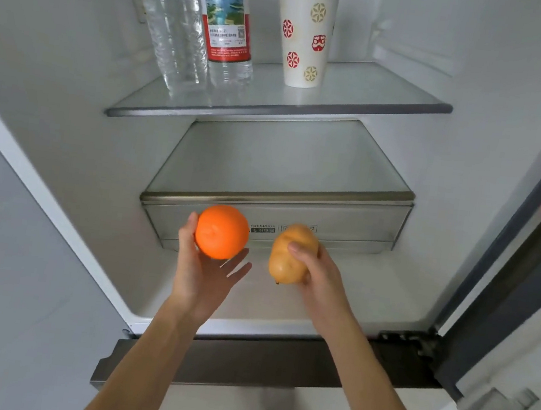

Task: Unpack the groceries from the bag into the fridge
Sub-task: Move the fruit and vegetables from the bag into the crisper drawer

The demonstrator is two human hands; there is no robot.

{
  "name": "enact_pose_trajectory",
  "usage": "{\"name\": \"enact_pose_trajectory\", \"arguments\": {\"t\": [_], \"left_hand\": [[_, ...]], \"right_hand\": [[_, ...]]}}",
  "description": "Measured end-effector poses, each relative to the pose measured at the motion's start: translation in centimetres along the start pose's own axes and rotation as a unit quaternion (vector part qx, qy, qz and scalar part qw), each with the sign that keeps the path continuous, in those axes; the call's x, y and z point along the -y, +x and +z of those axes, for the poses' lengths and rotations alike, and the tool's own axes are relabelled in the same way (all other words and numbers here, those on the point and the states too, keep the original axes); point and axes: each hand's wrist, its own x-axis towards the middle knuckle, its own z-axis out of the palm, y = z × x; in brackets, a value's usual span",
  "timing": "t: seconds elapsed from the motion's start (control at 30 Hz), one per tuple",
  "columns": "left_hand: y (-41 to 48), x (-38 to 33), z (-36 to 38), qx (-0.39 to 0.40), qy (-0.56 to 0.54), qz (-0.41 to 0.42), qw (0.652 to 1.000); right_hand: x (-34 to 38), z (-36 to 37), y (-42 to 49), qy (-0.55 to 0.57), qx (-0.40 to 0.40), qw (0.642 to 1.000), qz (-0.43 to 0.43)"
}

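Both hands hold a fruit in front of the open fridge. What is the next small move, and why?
Probably move the left hand forward and set the orange on the bare lower shelf. The orange lies on loosely spread fingers, less securely than the pear gripped by the right hand, and the shelf behind it is free.

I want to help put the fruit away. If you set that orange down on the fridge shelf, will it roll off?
It might. The orange looks round and smooth, so it would probably roll with a nudge. The glass shelf looks flat and slick, with no raised lip that I can see. The left hand only cradles it with loose fingers, so it seems light and firm.
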Motion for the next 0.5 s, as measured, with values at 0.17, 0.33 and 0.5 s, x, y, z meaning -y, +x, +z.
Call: {"name": "enact_pose_trajectory", "arguments": {"t": [0.17, 0.33, 0.5], "left_hand": [[-1.2, 0.4, -0.5, 0.012, 0.006, 0.003, 1.0], [-5.2, 0.8, -2.1, 0.036, 0.035, 0.005, 0.999], [-9.8, 1.4, -4.7, 0.075, 0.048, -0.005, 0.996]], "right_hand": [[0.4, 0.0, -1.5, 0.025, 0.027, 0.999, -0.009], [-0.8, -0.1, -5.5, -0.031, 0.008, 0.999, -0.01], [-1.8, 0.2, -11.5, -0.06, -0.005, 0.998, -0.015]]}}
